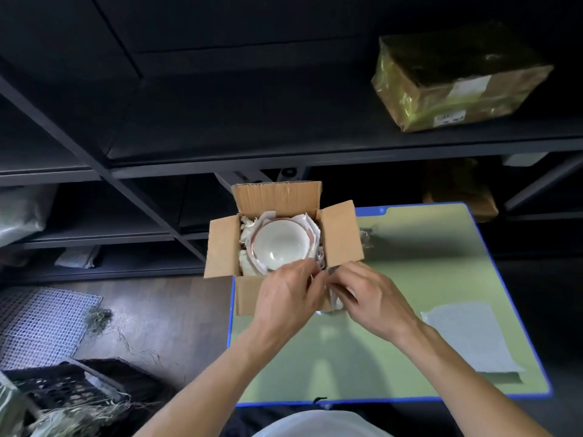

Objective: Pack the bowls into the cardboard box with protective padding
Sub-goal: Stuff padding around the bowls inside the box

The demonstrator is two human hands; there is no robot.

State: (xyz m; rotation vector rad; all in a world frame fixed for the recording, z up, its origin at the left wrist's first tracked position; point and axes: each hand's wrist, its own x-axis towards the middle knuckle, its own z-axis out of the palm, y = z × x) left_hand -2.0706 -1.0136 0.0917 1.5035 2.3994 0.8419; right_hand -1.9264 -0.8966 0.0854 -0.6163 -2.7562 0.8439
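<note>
One dark shelving rack (284, 146) ran along the back, and one green table (410, 279) with a blue edge stood in front of it. There was one wrapped parcel (457, 80) up on the shelf and one cardboard box (220, 250) at the table's far left corner. I counted one flat paper sheet (473, 335), two hands and one bowl (279, 244). Down on the floor to the left were one white mesh mat (38, 320) and one black crate (63, 386).

The bowl was pale, glossy and round, mouth up, with a thin red line showing around its rim (whether another sat under it, I couldn't tell). It sat inside the box, about in the middle.

All four flaps of the box were folded out. White paper padding (246, 228) was packed between the bowl and the walls, thickest on the left side. The crate held straw-like strands that spilled over its edge.

Both hands met at the box's near right corner. The left hand (284, 291) had its fingers curled in against a crumpled wad (336, 299). The right hand (369, 294) pinched the same wad from the other side, and the fingertips of the two hands were nearly touching.
</note>
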